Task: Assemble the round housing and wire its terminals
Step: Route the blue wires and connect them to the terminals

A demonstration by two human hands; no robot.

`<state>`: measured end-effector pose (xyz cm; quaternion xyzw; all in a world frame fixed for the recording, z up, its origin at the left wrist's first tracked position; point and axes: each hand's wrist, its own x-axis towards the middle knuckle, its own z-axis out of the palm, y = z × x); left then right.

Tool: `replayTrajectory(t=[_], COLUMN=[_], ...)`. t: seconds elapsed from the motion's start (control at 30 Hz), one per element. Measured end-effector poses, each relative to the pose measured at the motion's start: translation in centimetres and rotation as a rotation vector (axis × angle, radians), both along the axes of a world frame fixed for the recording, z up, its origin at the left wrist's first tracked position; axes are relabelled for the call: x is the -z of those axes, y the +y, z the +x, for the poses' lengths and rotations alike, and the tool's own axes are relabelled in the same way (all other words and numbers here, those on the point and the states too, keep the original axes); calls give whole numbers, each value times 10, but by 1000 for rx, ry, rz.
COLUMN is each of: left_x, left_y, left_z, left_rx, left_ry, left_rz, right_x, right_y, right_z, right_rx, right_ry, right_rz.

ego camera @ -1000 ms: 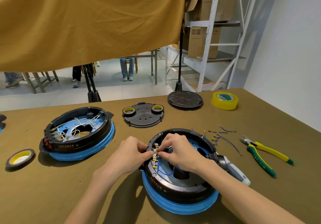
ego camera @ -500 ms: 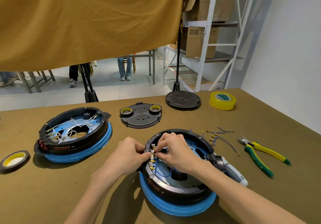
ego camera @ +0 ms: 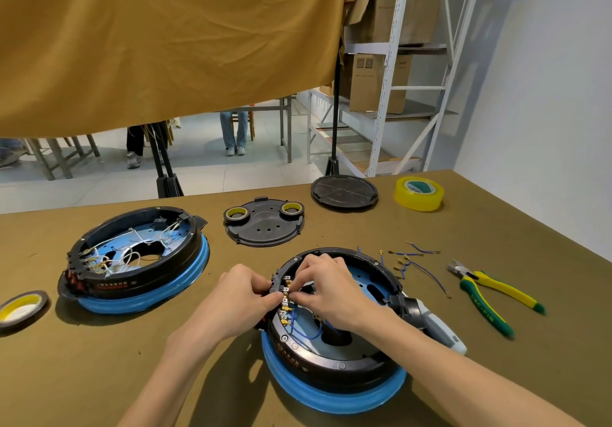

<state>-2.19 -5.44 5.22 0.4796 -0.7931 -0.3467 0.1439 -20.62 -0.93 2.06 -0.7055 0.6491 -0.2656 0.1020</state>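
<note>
A person's two bare hands work at the near round housing [ego camera: 334,347], which sits on a brown table [ego camera: 99,377] just in front of them, nearer than everything else there. The left hand [ego camera: 236,297] curls its fingers against the housing's left rim, apparently bracing it so it cannot slide. The right hand [ego camera: 326,289] reaches inside, fingertips pinched at the terminal strip [ego camera: 285,300] — most likely pushing a wire's connector onto a tab, though the connector itself is hidden under the fingers. The housing is a black ring resting on a blue base, with a pale blue floor pierced by dark openings; a column of small brass terminals runs down its inner left wall, and thin blue wires [ego camera: 308,332] loop from the lower ones across the floor. A grey and white handle juts from its right side. Spare blue leads [ego camera: 415,262] lie just beside it on the right, within easy reach, and yellow-green pliers [ego camera: 490,294] lie beyond them. To the left stands a second housing [ego camera: 132,257], already strung with white wires, perhaps a pattern to copy. Behind are a black plate [ego camera: 264,226] carrying two tape rolls, a round black lid [ego camera: 344,191], a yellow tape roll [ego camera: 419,193] and — at the far left edge — another tape roll [ego camera: 20,307].
</note>
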Motion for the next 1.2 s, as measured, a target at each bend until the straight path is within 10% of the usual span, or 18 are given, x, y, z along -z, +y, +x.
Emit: replayTrajectory(t=[1.2], left_x=[4], left_y=[-8], left_z=[0], left_rx=[19], left_ry=[127], left_rz=[80], right_x=[-3], right_y=[-30], right_z=[-19], right_rx=[2], right_ry=[-268], right_rz=[211])
